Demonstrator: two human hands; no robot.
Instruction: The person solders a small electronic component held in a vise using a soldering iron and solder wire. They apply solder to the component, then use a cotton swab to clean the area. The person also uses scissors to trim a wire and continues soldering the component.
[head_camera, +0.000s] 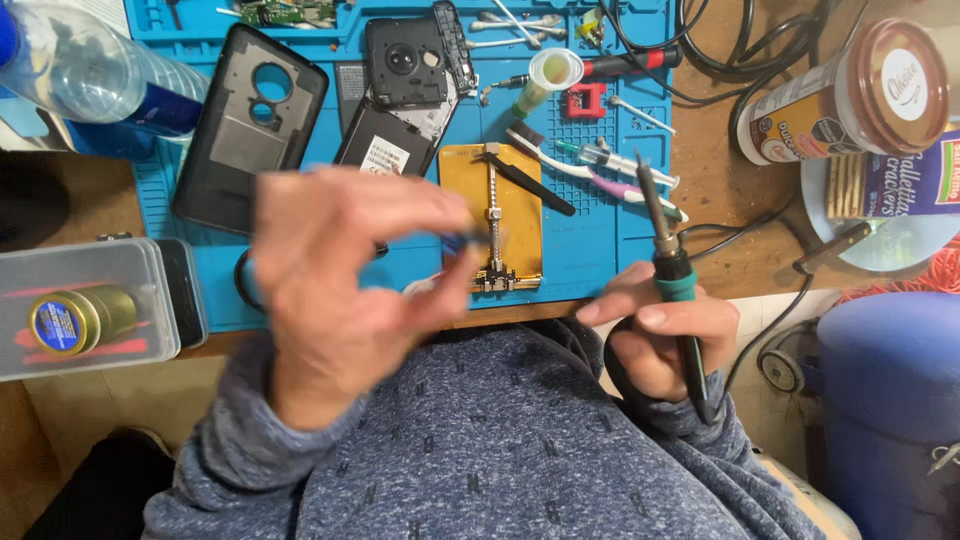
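While right hand (655, 335) grips soldering iron (672, 270), blurred left hand (340, 270) pinches small object; brown-lidded jar (850, 95) upper right.

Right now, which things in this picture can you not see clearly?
- Head view: the left hand is motion-blurred; what its fingertips pinch is unreadable.
- The clamp on the yellow board is partly hidden by that hand.
- The soldering iron lower handle is covered by the right hand.
- The bottle is cut by the frame edge.

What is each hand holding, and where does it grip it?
The right hand grips a soldering iron around its green and black handle, tip pointing away. The left hand is blurred; something small sits at its fingertips, too blurred to identify.
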